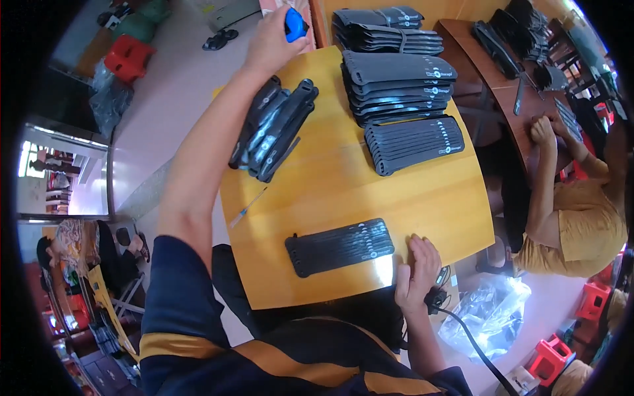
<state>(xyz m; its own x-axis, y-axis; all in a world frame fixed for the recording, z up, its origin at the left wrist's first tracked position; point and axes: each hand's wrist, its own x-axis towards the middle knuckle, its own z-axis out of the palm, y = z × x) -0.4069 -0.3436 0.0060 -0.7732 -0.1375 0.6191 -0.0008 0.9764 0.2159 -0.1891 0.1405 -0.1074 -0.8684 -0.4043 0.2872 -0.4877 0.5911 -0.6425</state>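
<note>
My left hand [272,45] reaches out over the far left edge of the table, its fingers closed around a small, rounded bright-blue object [296,25] whose kind I cannot make out. At the near right edge of the yellow wooden table [317,191], my right hand [419,272] lies with its fingers stretched out, holding nothing. Just left of it, apart from the fingers, a fanned stack of flat black strips [340,247] with white print lies on the tabletop. A thin pen-like tool [247,208] with a blue part rests near the left edge.
Bundled black strips [274,129] lie at the left, under my forearm. Tall piles of black strips [399,82] and a fanned set [416,145] stand far right. A co-worker [571,224] sits at a brown table [462,39]. A black cable [472,346] and clear plastic bag [485,313] are lower right.
</note>
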